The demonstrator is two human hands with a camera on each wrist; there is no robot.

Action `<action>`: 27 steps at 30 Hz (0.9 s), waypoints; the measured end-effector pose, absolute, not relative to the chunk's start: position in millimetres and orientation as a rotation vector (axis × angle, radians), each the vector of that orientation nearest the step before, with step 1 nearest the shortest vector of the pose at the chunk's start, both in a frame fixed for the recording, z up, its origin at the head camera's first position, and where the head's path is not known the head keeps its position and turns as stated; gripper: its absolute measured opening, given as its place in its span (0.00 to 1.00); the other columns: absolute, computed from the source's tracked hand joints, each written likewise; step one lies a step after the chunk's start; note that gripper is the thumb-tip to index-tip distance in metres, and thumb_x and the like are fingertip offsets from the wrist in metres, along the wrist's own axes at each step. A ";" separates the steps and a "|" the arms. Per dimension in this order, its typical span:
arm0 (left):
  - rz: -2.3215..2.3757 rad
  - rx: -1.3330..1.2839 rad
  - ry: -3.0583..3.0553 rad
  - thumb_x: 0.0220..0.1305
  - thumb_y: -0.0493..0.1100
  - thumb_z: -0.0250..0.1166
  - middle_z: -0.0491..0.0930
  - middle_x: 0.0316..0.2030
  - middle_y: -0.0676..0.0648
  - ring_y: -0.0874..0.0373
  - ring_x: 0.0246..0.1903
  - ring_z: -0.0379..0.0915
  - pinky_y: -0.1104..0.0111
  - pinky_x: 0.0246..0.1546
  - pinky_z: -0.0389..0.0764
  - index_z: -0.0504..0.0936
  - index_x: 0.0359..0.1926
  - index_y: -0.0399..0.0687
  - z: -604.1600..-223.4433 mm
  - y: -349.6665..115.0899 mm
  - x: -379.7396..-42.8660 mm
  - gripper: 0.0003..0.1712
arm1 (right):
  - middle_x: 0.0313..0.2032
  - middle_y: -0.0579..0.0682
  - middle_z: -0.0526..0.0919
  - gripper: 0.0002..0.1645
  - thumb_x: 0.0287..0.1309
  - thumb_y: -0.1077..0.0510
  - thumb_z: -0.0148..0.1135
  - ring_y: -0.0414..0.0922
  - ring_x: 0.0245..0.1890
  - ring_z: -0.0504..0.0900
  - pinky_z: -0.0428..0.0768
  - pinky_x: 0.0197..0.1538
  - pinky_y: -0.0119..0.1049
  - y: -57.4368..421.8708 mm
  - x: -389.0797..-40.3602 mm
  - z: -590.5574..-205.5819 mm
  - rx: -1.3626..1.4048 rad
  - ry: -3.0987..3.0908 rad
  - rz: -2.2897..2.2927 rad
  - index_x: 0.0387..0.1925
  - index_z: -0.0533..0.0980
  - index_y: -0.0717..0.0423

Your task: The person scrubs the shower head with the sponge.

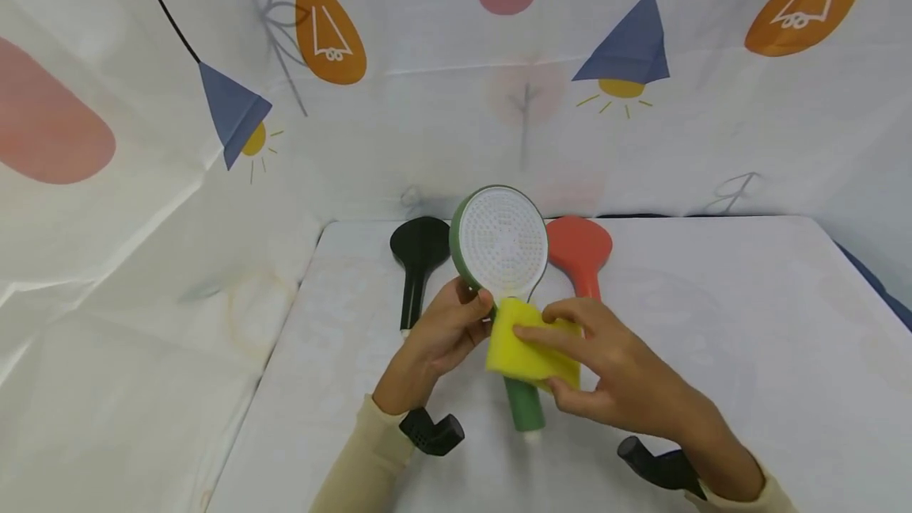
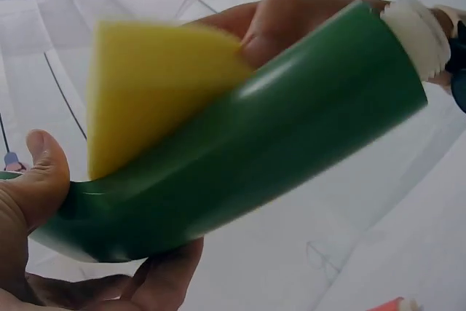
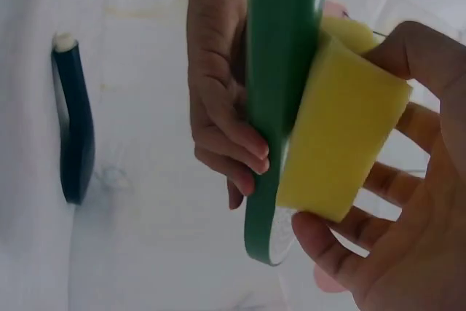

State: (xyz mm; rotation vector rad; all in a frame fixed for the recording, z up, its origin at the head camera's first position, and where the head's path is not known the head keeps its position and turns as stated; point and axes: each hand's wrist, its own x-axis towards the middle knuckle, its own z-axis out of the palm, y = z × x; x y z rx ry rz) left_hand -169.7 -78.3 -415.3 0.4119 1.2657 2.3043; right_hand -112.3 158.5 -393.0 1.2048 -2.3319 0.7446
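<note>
Head view: left hand (image 1: pixel 450 324) grips the green showerhead (image 1: pixel 503 240) by its neck above the table (image 1: pixel 720 339); right hand (image 1: pixel 613 362) pinches a yellow sponge (image 1: pixel 507 355) against the handle (image 1: pixel 524 408). Showerhead seems light, rigid, slippery: best held there.

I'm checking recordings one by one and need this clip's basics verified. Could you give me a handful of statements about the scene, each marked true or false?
1. The left hand holds a green shower head. True.
2. The right hand holds a blue cloth. False: it holds a yellow sponge.
3. A dark shower head lies on the white table. True.
4. In the head view, the red shower head lies left of the dark one. False: it lies to the right.
</note>
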 end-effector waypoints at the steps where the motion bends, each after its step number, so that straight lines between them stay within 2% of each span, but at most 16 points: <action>1: 2.306 0.403 1.265 0.44 0.61 0.74 0.77 0.50 0.51 0.61 0.45 0.80 0.72 0.49 0.83 0.64 0.64 0.46 -415.6 -78.6 -170.1 0.50 | 0.53 0.46 0.76 0.31 0.54 0.52 0.64 0.39 0.51 0.72 0.78 0.48 0.25 159.2 -111.6 -392.6 1.254 -2.329 0.725 0.62 0.76 0.39; 5: 2.334 0.402 1.235 0.44 0.58 0.75 0.78 0.49 0.49 0.57 0.44 0.83 0.69 0.52 0.82 0.65 0.63 0.45 -417.3 -79.1 -172.1 0.48 | 0.54 0.42 0.77 0.40 0.46 0.55 0.73 0.38 0.49 0.74 0.81 0.49 0.30 163.5 -107.5 -390.6 1.497 -2.323 0.669 0.64 0.74 0.34; 8: 2.354 0.421 1.207 0.44 0.58 0.75 0.76 0.51 0.50 0.57 0.43 0.82 0.68 0.54 0.81 0.65 0.64 0.48 -418.4 -78.3 -172.7 0.48 | 0.54 0.39 0.76 0.39 0.50 0.52 0.74 0.35 0.50 0.74 0.80 0.50 0.25 170.1 -102.2 -387.8 1.723 -2.369 0.713 0.65 0.72 0.31; 10: 2.376 0.434 1.187 0.43 0.59 0.75 0.76 0.51 0.51 0.57 0.43 0.81 0.68 0.54 0.81 0.66 0.63 0.50 -418.9 -78.3 -172.5 0.47 | 0.55 0.39 0.75 0.37 0.53 0.51 0.73 0.34 0.51 0.74 0.79 0.52 0.23 174.4 -99.0 -385.4 1.856 -2.357 0.791 0.66 0.72 0.32; 13: 2.399 0.499 1.141 0.45 0.59 0.74 0.76 0.53 0.51 0.57 0.45 0.79 0.69 0.53 0.80 0.68 0.63 0.51 -419.6 -78.4 -172.5 0.45 | 0.56 0.42 0.74 0.37 0.52 0.53 0.74 0.35 0.53 0.74 0.77 0.55 0.23 179.1 -97.9 -381.4 1.958 -2.250 0.920 0.65 0.74 0.40; 17: 2.370 0.649 1.039 0.53 0.58 0.71 0.76 0.56 0.47 0.56 0.51 0.77 0.70 0.54 0.79 0.66 0.67 0.49 -419.8 -77.4 -172.1 0.43 | 0.56 0.50 0.74 0.36 0.50 0.56 0.75 0.40 0.54 0.74 0.76 0.56 0.24 187.9 -102.4 -379.4 1.866 -2.123 1.025 0.62 0.76 0.51; 19: 2.326 0.724 0.987 0.56 0.56 0.70 0.76 0.56 0.45 0.55 0.50 0.80 0.69 0.54 0.80 0.65 0.68 0.49 -419.7 -76.3 -171.6 0.42 | 0.57 0.52 0.73 0.34 0.51 0.55 0.74 0.40 0.54 0.73 0.75 0.56 0.23 193.0 -103.7 -378.2 1.752 -2.134 1.065 0.62 0.76 0.53; 23: 2.274 0.782 0.931 0.59 0.55 0.68 0.78 0.52 0.43 0.57 0.38 0.83 0.68 0.45 0.84 0.66 0.66 0.51 -419.2 -75.4 -170.5 0.37 | 0.57 0.57 0.73 0.32 0.56 0.54 0.72 0.42 0.58 0.71 0.72 0.60 0.22 197.3 -108.3 -374.0 1.585 -2.057 1.174 0.60 0.76 0.64; 27: 2.246 0.809 0.887 0.64 0.58 0.63 0.77 0.56 0.42 0.59 0.33 0.80 0.74 0.39 0.81 0.64 0.68 0.57 -419.5 -75.9 -171.6 0.35 | 0.56 0.59 0.74 0.31 0.62 0.53 0.67 0.44 0.59 0.71 0.71 0.63 0.23 194.3 -112.1 -366.9 1.422 -1.919 1.281 0.59 0.74 0.72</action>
